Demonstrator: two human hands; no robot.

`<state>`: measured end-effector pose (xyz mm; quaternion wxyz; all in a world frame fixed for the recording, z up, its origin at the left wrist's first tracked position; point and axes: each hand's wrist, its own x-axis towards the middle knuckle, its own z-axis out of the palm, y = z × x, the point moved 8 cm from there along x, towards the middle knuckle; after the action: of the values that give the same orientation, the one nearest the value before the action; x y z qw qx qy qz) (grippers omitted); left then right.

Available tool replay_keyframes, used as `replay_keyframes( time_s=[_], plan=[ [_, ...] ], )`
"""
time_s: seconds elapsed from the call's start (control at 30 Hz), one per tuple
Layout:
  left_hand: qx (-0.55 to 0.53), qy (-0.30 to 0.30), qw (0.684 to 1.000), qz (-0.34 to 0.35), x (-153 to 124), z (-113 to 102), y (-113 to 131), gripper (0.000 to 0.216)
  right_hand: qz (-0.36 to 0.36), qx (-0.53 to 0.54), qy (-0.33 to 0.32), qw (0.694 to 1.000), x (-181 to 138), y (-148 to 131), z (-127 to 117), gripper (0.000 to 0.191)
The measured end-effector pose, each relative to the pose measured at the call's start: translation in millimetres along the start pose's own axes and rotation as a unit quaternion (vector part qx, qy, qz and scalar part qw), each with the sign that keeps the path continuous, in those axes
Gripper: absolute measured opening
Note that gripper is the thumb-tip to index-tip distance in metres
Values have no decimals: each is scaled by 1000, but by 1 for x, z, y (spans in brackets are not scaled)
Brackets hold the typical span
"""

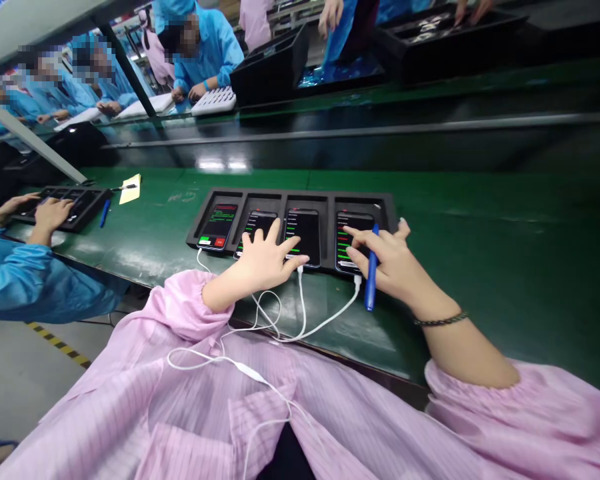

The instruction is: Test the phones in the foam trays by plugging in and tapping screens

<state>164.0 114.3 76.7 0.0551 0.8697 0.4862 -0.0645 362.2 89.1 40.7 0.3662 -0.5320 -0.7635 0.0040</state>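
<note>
A black tray point(290, 195) on the green bench holds several phones side by side, each lit with lines of text. My left hand point(265, 257) lies open with spread fingers across the second phone point(254, 223) and the third phone point(304, 233). My right hand point(387, 263) grips a blue pen point(371, 277) and stretches its forefinger onto the screen of the rightmost phone point(353, 240). The leftmost phone point(217, 225) shows green and red buttons. White cables point(300, 313) run from the phones down over my pink sleeves.
A co-worker's hands point(50, 213) in blue sleeves rest on another black tray point(87, 203) at the left, beside a blue pen point(105, 213) and a yellow note point(131, 189). Beyond the dark conveyor point(380, 143), other people in blue work at trays.
</note>
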Motion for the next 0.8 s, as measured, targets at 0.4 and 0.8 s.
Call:
replay_keyframes(
  time_s=[0.4,0.8],
  plan=[
    [0,-44,998,-47,-15,21,4,66,-87,32,-32,995,-11,-27,-12,19],
    [-18,23,997,-67,-20,-2,-25,58,-74,-22,39,996,-9,-21,-29,20]
  ],
)
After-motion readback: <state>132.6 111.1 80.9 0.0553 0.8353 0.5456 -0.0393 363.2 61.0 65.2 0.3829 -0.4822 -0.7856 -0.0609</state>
